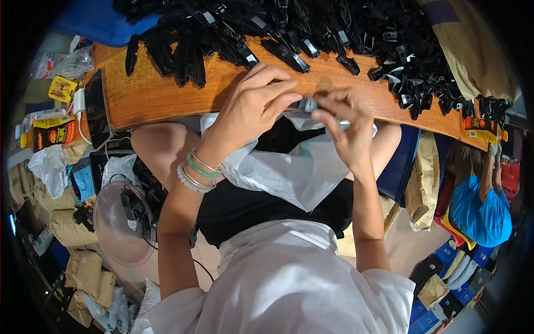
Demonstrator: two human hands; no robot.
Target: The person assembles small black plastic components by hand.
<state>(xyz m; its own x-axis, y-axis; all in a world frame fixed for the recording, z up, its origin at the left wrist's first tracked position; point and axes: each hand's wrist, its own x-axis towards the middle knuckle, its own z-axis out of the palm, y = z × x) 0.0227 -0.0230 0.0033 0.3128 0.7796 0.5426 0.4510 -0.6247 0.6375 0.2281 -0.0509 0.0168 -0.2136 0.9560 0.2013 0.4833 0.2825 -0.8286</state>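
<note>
In front of me, over the near edge of the wooden table, my left hand (248, 107) pinches a small dark buckle-like piece (307, 104) with thumb and fingertips. My right hand (347, 122) closes on the piece's other end with thumb and forefinger; its fingers are partly smeared by motion. The piece is blurred, so its exact kind does not show. Beyond my hands lie bundles of black straps with plastic buckles (286, 54), some bearing pale labels. A white plastic sheet (289, 172) lies across my lap.
The wooden table (133, 100) curves around me, with more black buckles (409, 67) heaped at the right. A brown sack (467, 50) stands behind them. A translucent bin (122, 222) is at my left. Another person in a blue top (481, 211) works at far right.
</note>
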